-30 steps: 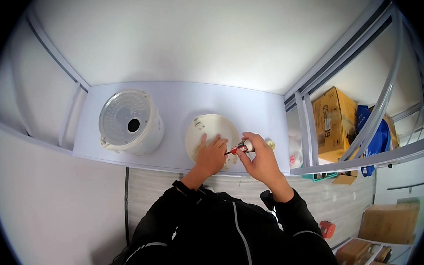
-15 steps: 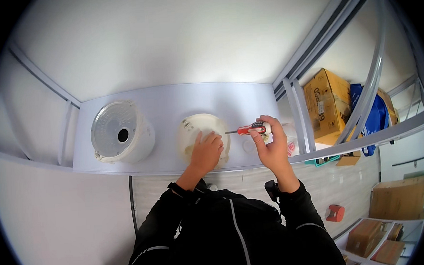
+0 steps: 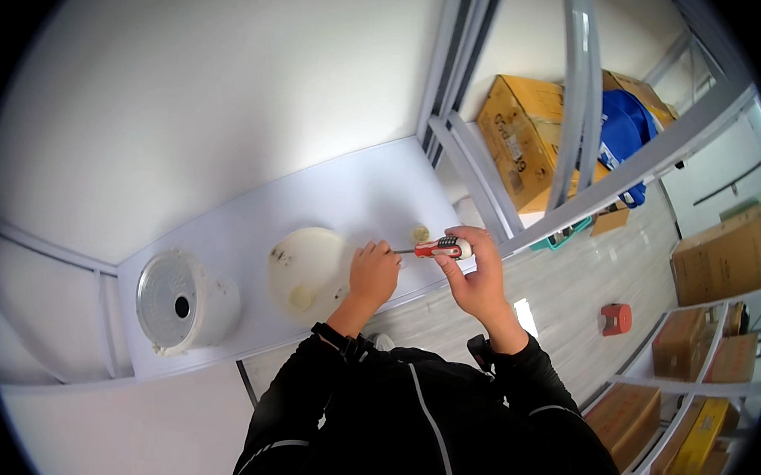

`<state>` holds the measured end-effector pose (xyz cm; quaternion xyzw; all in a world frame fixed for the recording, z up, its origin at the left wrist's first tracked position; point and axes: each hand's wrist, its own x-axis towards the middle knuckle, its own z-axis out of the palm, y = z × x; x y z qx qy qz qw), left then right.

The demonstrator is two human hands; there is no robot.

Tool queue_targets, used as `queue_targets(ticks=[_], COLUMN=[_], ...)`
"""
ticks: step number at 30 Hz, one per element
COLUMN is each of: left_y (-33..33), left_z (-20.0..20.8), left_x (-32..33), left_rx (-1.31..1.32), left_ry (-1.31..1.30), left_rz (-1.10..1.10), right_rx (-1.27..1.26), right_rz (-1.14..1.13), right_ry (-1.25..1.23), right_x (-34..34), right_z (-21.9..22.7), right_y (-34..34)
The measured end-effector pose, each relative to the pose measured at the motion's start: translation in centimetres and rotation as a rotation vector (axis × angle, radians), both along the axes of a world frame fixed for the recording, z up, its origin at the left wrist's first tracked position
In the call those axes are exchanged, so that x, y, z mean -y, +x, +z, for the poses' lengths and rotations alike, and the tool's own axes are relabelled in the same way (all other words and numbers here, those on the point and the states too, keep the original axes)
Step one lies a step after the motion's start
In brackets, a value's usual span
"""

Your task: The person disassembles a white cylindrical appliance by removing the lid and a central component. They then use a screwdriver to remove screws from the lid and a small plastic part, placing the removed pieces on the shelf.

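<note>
You're standing at a pale worktable (image 3: pixel 344 196) that's running along a white wall, leaning over it so both forearms are coming in from below. Right of it, grey shelf rails (image 3: pixel 580 98) are crossing the view, with cardboard boxes (image 3: pixel 521 135) and a blue bag (image 3: pixel 628 126) sitting behind them, well apart from your work. On the table's left, a white cylindrical housing (image 3: pixel 182 301) with a dark centre hole is lying on its side, parked clear of your hands, probably so it isn't getting in the way. Next to it, near the table's middle, a cream round cover (image 3: pixel 307 270) is lying flat; that's the piece you're working on. Your left hand (image 3: pixel 374 274) is curling closed against the cover's right edge, apparently pinning it so it isn't sliding or turning; I can't tell whether the fingers are pinching anything small underneath. Your right hand (image 3: pixel 477 275) is wrapping around the red-and-grey handle of a screwdriver (image 3: pixel 437 249), holding it nearly level with the shaft pointing left, the tip reaching your left fingers at the cover's rim, which is likely why the left hand is sitting so close, steadying the tip. A small cream round part (image 3: pixel 420 233) is sitting on the table just beyond the screwdriver, set aside within easy reach. On the floor, far right, a small red object (image 3: pixel 616 318) is lying unrelated.
</note>
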<state>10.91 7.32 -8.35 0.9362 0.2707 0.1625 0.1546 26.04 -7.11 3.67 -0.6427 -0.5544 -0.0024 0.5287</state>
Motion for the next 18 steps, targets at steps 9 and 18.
queue_targets(ticks=[9, 18], left_y=[2.1, -2.8], left_z=[-2.3, 2.3], left_x=[-0.3, -1.2], left_rx=[-0.093, 0.131], left_ry=[-0.036, -0.067], left_rz=[0.047, 0.177], right_rx=[-0.136, -0.147], right_rz=[-0.088, -0.030], right_ry=[0.006, 0.005], right_x=[3.1, 1.4], right_z=[-1.0, -1.2], right_y=[1.2, 2.0])
